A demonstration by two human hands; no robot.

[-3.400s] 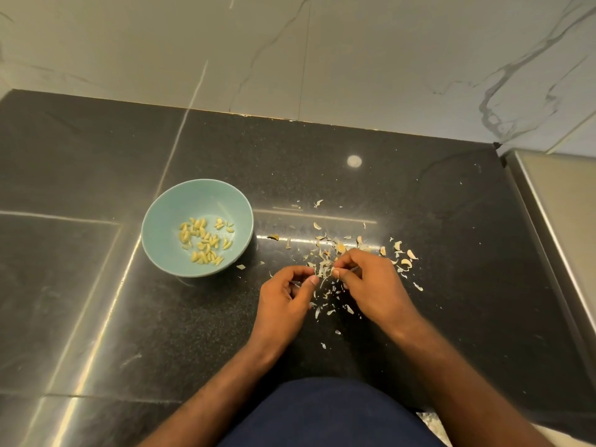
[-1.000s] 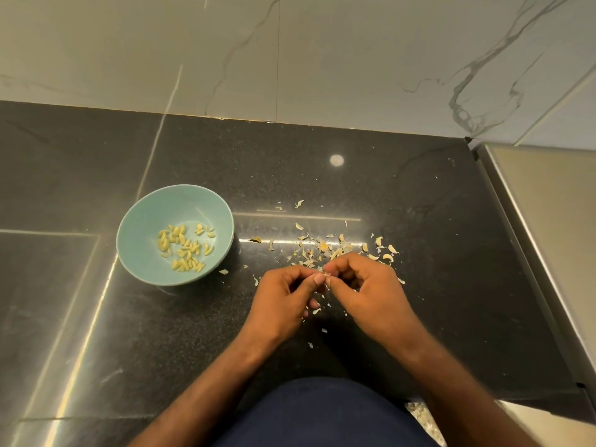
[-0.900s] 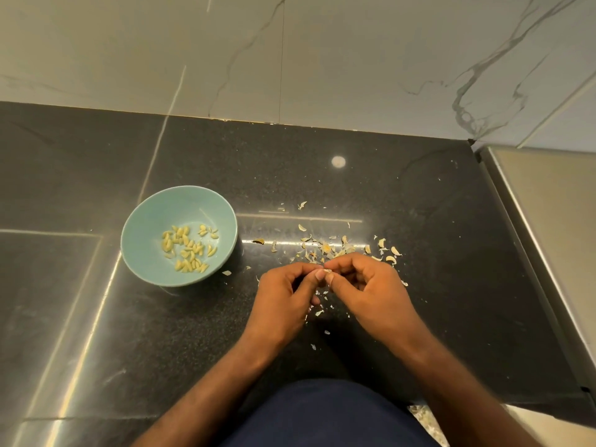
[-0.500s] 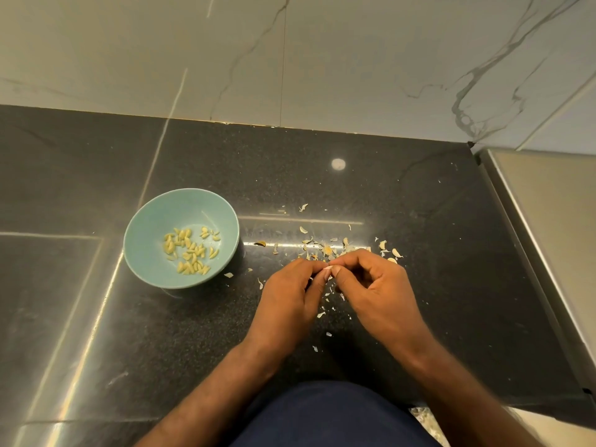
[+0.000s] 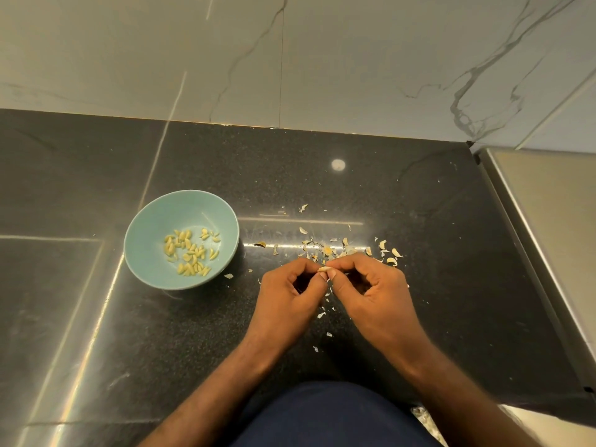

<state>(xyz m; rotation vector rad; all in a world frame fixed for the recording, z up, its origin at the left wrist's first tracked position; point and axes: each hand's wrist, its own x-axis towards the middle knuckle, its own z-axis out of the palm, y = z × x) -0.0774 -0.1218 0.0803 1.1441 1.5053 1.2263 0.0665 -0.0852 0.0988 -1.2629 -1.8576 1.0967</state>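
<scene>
Both my hands meet over the black stone counter (image 5: 419, 204). My left hand (image 5: 287, 295) and my right hand (image 5: 371, 291) pinch one small pale seed (image 5: 323, 269) between their thumbs and fingertips. A light blue bowl (image 5: 148, 240) stands to the left of my hands, holding several peeled yellowish seeds (image 5: 190, 251). Bits of pale husk (image 5: 342, 250) lie scattered on the counter just beyond and under my hands.
A marbled white wall (image 5: 290, 59) rises behind the counter. A steel surface (image 5: 554, 221) borders the counter on the right. My dark blue clothing (image 5: 332, 414) fills the bottom middle at the counter's front edge.
My hands have stayed together near the husk pile, fingers working the seed. The seed now shows between the fingertips. The view shifted slightly.
</scene>
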